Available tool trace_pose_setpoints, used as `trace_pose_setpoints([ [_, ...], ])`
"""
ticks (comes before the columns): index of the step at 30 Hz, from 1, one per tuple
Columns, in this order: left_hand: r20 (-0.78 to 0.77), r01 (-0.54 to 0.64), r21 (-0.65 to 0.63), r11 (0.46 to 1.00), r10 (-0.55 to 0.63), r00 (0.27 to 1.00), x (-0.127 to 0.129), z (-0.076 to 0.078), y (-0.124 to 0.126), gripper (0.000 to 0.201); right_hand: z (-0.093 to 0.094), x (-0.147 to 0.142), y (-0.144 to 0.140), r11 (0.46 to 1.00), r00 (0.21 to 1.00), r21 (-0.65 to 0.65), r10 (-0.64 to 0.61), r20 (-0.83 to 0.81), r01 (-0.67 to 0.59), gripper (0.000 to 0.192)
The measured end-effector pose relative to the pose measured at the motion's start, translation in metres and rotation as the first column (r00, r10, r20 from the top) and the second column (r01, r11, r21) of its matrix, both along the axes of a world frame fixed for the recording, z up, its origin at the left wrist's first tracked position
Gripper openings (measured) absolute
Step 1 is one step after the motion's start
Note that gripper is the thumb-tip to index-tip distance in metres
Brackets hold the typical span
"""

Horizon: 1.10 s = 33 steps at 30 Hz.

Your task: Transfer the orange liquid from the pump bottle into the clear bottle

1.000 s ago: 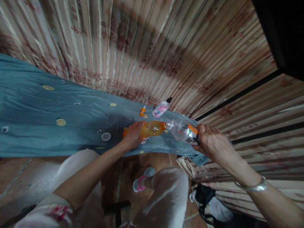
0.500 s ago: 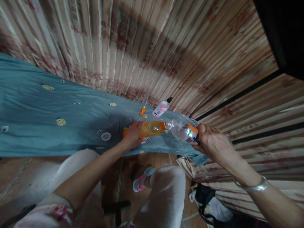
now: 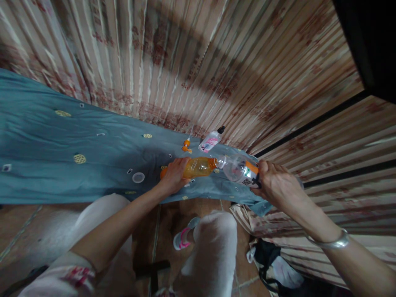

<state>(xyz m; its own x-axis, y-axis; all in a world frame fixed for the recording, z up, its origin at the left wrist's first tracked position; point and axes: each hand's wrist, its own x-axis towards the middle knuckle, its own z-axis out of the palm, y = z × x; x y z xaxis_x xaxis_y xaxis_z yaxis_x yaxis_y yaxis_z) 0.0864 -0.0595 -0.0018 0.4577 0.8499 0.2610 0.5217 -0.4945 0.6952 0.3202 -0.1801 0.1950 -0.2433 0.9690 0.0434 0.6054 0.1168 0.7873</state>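
Note:
My left hand (image 3: 175, 176) is wrapped round an orange translucent bottle (image 3: 200, 167), which lies nearly level with its open neck toward the right. My right hand (image 3: 275, 181) grips a clear plastic bottle (image 3: 235, 168) with an orange and silver label, tipped with its neck to the left. The two necks meet mouth to mouth. Behind them on the blue cloth (image 3: 111, 144) lie an orange pump top (image 3: 186, 144) and a clear bottle with a pink label and black pump (image 3: 210, 141). A small round whitish lid (image 3: 138, 177) is left of my left hand.
A pleated, flower-patterned curtain (image 3: 173, 62) hangs along the back and right side, with dark metal bars (image 3: 324, 119) in front at right. Below are my knees, the tiled floor (image 3: 145, 235) and a black and white bag (image 3: 275, 264).
Both hands and bottles stay almost where they were, necks still together. My right knee has shifted slightly to the left.

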Motion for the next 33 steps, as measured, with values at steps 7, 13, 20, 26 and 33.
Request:
trace_pose_setpoints([
  [7, 0.005, 0.001, -0.008, 1.0, -0.001, 1.0, -0.0007, 0.002, -0.0004, 0.069, 0.001, -0.0023, 0.0005, 1.0, 1.0, 0.008, -0.003, 0.002, 0.003, 0.046],
  [13, 0.01, -0.008, -0.015, 1.0, 0.009, 1.0, 0.0002, 0.0038, -0.0007, 0.069, -0.0007, -0.0013, 0.0012, 0.999, 0.999, 0.016, -0.033, -0.017, 0.033, 0.046],
  [20, 0.017, -0.005, -0.001, 1.0, 0.005, 1.0, 0.0004, 0.0022, -0.0001, 0.069, -0.0024, 0.0005, 0.0023, 0.998, 0.998, 0.004, -0.056, -0.028, 0.056, 0.049],
  [26, 0.003, 0.004, 0.003, 1.0, -0.004, 1.0, 0.0006, 0.0008, 0.0004, 0.067, -0.0024, 0.0006, 0.0028, 0.998, 0.998, 0.009, -0.055, -0.019, 0.055, 0.049],
  [33, -0.02, 0.004, 0.011, 1.0, -0.004, 1.0, 0.0003, 0.0009, 0.0005, 0.068, -0.0011, 0.0007, 0.0021, 1.0, 0.999, 0.01, -0.024, -0.025, 0.025, 0.049],
])
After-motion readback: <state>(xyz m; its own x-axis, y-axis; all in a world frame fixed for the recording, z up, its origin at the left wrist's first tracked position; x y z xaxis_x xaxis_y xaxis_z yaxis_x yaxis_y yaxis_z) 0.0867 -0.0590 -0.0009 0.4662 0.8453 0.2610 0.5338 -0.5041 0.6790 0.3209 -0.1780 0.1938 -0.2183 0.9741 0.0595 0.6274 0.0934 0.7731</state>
